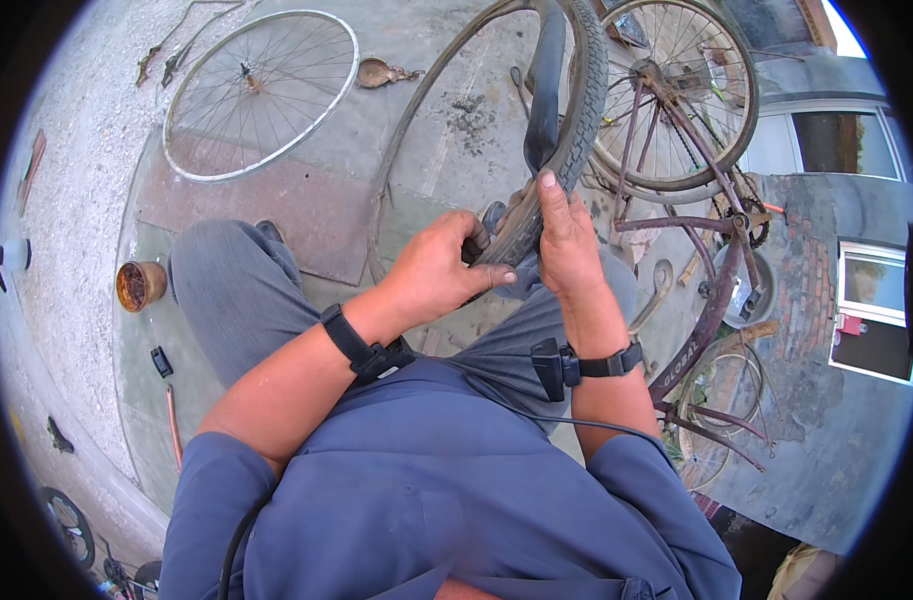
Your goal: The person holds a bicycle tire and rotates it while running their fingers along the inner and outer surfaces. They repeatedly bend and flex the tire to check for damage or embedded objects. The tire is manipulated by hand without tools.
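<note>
Between my knees I hold up a black bicycle tyre (pixel 584 110) with a knobbly tread. A dark inner tube (pixel 546 85) lies partly inside it and hangs loose across the upper part of the ring. My left hand (pixel 444 262) is closed on the lower part of the tyre, thumb across the tread and fingers curled behind the edge. My right hand (pixel 569 240) grips the tyre's right side, its thumb pointing up along the sidewall near where the tube goes in. The fingers behind the tyre are partly hidden.
A bare spoked wheel rim (pixel 351 75) lies ahead on the left. On the right stands a rusty bicycle frame (pixel 721 290) with its rear wheel (pixel 751 100) attached. A rusty can (pixel 139 286) is by my left knee; a spanner (pixel 659 285) and grey basin (pixel 764 300) are at right.
</note>
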{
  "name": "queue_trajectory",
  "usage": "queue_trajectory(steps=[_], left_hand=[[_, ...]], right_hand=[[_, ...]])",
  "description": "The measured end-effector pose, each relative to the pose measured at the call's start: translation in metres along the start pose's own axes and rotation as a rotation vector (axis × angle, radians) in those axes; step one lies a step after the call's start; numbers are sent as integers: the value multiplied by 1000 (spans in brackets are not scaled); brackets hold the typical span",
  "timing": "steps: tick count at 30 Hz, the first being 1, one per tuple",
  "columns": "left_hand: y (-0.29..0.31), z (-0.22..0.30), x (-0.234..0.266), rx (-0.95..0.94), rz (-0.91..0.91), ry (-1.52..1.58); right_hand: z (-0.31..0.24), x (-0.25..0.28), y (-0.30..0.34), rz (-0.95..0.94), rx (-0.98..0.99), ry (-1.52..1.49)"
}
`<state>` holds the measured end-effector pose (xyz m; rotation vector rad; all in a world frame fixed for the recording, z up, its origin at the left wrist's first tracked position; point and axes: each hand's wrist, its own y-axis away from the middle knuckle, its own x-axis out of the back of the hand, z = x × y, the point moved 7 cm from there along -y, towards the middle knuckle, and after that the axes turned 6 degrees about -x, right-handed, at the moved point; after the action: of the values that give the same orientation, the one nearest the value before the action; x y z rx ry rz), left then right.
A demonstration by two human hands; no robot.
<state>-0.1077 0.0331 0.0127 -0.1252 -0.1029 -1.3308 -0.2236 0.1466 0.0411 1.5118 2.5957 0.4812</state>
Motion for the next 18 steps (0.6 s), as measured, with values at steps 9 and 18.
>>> queue_trajectory(steps=[9, 18], left_hand=[[3, -1, -2, -17, 4, -21], [6, -5, -8, -12, 35, 10]], right_hand=[[-4, -9, 4, -34, 20, -25], [-21, -21, 7, 8, 94, -8]])
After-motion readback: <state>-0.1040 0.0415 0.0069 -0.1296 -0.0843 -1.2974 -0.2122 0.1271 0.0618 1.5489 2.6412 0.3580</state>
